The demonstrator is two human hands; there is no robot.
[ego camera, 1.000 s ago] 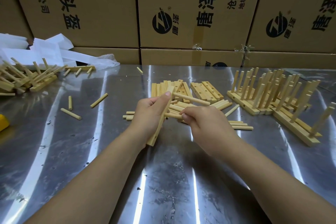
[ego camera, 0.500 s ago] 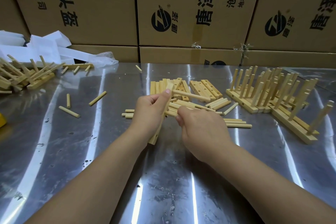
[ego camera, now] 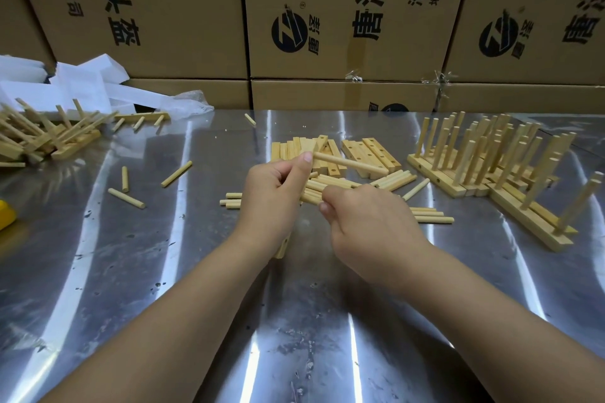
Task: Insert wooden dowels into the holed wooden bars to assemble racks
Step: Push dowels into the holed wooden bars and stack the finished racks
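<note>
left hand (ego camera: 273, 199) grip clamped round a tilted holed bar (ego camera: 284, 247), one dowel (ego camera: 352, 164) jutting right from its far end, right hand (ego camera: 373, 226) grip pinching a second dowel (ego camera: 309, 199) beside the bar, loose dowels (ego camera: 429, 216) and spare bars (ego camera: 370, 154) just beyond on the table (ego camera: 163, 271), finished racks (ego camera: 491, 160) far right

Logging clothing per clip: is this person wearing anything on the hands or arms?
Nothing worn shows. The left hand and right hand have no gloves or rings; both forearms are bare to the frame edge, with no sleeves, watch or bands.
</note>
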